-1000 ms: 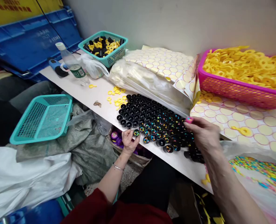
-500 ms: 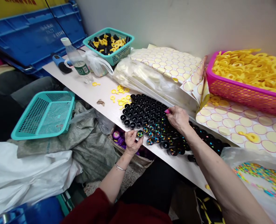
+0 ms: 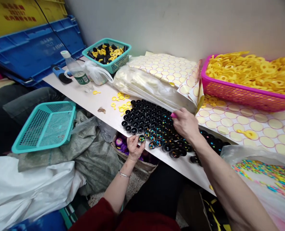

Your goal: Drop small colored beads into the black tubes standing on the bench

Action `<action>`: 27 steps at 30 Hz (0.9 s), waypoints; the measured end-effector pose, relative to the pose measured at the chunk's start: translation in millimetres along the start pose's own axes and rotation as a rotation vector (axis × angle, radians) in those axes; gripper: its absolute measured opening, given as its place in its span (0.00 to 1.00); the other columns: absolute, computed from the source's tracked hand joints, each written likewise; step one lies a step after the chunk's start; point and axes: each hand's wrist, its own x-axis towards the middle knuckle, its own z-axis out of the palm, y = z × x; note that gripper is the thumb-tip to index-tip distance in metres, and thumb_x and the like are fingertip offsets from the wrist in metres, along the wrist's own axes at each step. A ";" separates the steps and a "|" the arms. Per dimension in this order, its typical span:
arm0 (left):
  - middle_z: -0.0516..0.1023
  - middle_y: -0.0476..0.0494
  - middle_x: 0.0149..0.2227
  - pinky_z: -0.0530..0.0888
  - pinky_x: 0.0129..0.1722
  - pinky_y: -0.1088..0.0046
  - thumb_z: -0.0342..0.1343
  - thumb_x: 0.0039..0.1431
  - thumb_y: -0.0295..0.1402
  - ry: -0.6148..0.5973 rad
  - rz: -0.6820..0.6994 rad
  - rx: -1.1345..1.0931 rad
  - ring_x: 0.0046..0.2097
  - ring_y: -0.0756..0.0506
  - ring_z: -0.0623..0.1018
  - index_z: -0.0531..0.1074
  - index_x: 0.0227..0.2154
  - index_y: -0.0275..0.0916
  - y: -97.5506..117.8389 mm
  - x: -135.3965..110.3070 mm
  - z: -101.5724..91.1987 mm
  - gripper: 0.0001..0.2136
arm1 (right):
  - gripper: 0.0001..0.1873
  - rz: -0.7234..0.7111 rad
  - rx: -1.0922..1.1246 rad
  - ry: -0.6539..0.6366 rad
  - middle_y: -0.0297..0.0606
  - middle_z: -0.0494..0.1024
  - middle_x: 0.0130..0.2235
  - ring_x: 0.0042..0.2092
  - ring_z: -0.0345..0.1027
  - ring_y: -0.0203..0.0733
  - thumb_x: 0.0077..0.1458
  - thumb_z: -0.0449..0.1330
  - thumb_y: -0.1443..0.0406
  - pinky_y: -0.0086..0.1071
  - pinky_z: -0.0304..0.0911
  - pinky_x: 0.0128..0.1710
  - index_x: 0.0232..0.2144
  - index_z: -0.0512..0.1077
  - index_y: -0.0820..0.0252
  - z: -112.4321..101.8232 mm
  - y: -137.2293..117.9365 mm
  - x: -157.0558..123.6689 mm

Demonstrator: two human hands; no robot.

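Note:
At the table's front edge, my left hand pinches a small black cup with bright coloured pieces in it. Many more black cups stand packed together beyond it, some bare inside and others with coloured bits. My right hand is closed above the right part of the cups. A small pink object pokes out between its thumb and fingers; the rest is hidden in the grip, so its kind is unclear.
A pink basket of yellow ring pieces stands back right, on sheets of round stickers. Near my right forearm lies a clear bag of coloured pieces. Left are a teal basket, a bottle and loose yellow rings.
The view has shifted slightly, so the scene sits a little further left. My left hand still holds the cup, and my right hand with the pink object remains over the cups.

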 end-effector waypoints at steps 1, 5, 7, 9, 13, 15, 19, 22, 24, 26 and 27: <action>0.71 0.44 0.34 0.69 0.37 0.70 0.58 0.54 0.39 0.002 0.004 -0.003 0.36 0.48 0.70 0.73 0.39 0.37 -0.1 0.1 0.0 0.13 | 0.11 0.000 0.160 0.067 0.39 0.72 0.32 0.35 0.65 0.40 0.54 0.53 0.62 0.34 0.58 0.34 0.31 0.75 0.59 -8.5 8.4 -18.9; 0.71 0.44 0.33 0.69 0.37 0.70 0.59 0.53 0.37 0.017 0.025 -0.027 0.36 0.48 0.70 0.73 0.39 0.37 -0.5 0.6 0.4 0.13 | 0.13 0.281 0.700 0.432 0.37 0.75 0.35 0.36 0.69 0.42 0.40 0.66 0.58 0.39 0.62 0.39 0.32 0.75 0.51 -35.9 69.1 -112.7; 0.71 0.44 0.34 0.69 0.38 0.69 0.59 0.52 0.37 0.012 0.016 -0.023 0.36 0.48 0.70 0.73 0.39 0.37 -1.6 0.2 1.0 0.13 | 0.14 0.584 0.678 0.668 0.39 0.75 0.31 0.32 0.68 0.45 0.30 0.69 0.60 0.42 0.61 0.35 0.26 0.74 0.50 -45.0 112.6 -148.6; 0.71 0.44 0.34 0.69 0.38 0.69 0.59 0.52 0.37 0.016 0.020 -0.030 0.36 0.48 0.70 0.73 0.39 0.37 -3.1 -0.2 1.6 0.13 | 0.06 0.819 0.359 0.569 0.41 0.72 0.26 0.29 0.65 0.46 0.35 0.64 0.62 0.43 0.56 0.30 0.19 0.70 0.50 -52.2 155.3 -165.3; 0.71 0.43 0.34 0.69 0.37 0.69 0.60 0.52 0.36 0.038 0.067 -0.033 0.36 0.47 0.70 0.73 0.40 0.37 -4.3 1.6 1.3 0.13 | 0.17 0.809 -0.325 -0.085 0.49 0.68 0.23 0.30 0.64 0.49 0.32 0.57 0.73 0.42 0.47 0.29 0.06 0.54 0.54 -59.3 205.2 -149.6; 0.70 0.43 0.34 0.70 0.37 0.69 0.59 0.53 0.37 0.024 0.069 -0.013 0.36 0.47 0.70 0.73 0.39 0.37 -3.3 3.5 0.3 0.13 | 0.16 0.755 -0.382 -0.271 0.49 0.68 0.23 0.29 0.64 0.49 0.30 0.56 0.74 0.41 0.48 0.29 0.05 0.53 0.55 -57.4 208.4 -132.7; 0.70 0.43 0.33 0.70 0.36 0.69 0.58 0.54 0.38 0.010 0.048 0.001 0.36 0.47 0.70 0.73 0.39 0.37 -0.1 6.0 -1.6 0.12 | 0.09 0.627 -0.055 -0.368 0.42 0.68 0.21 0.25 0.61 0.43 0.25 0.55 0.73 0.39 0.53 0.30 0.07 0.60 0.55 -48.6 198.3 -117.5; 0.70 0.43 0.33 0.70 0.36 0.69 0.58 0.54 0.39 0.010 0.041 0.008 0.35 0.47 0.70 0.73 0.38 0.37 0.5 5.7 -1.6 0.12 | 0.03 0.680 0.337 -0.172 0.40 0.71 0.21 0.26 0.63 0.43 0.25 0.59 0.67 0.39 0.56 0.31 0.12 0.68 0.55 -47.0 195.1 -127.1; 0.70 0.43 0.33 0.70 0.36 0.69 0.58 0.54 0.39 0.009 0.049 0.000 0.36 0.47 0.70 0.73 0.38 0.37 0.0 4.7 -1.2 0.12 | 0.10 0.813 0.491 0.069 0.39 0.73 0.24 0.27 0.63 0.42 0.22 0.64 0.63 0.39 0.57 0.29 0.17 0.72 0.54 -49.9 195.5 -137.5; 0.70 0.44 0.33 0.69 0.37 0.69 0.58 0.54 0.39 0.005 0.041 -0.012 0.36 0.47 0.70 0.73 0.39 0.37 -0.8 3.6 -0.7 0.13 | 0.16 0.942 0.559 0.303 0.39 0.72 0.24 0.25 0.61 0.41 0.17 0.68 0.60 0.39 0.53 0.25 0.18 0.73 0.52 -55.5 195.8 -146.4; 0.70 0.43 0.33 0.69 0.37 0.69 0.58 0.53 0.39 0.002 0.030 -0.015 0.36 0.47 0.70 0.73 0.39 0.37 -1.1 3.2 -0.5 0.13 | 0.17 0.980 0.583 0.395 0.39 0.71 0.23 0.24 0.58 0.39 0.16 0.68 0.59 0.38 0.50 0.23 0.18 0.73 0.52 -59.1 195.1 -149.4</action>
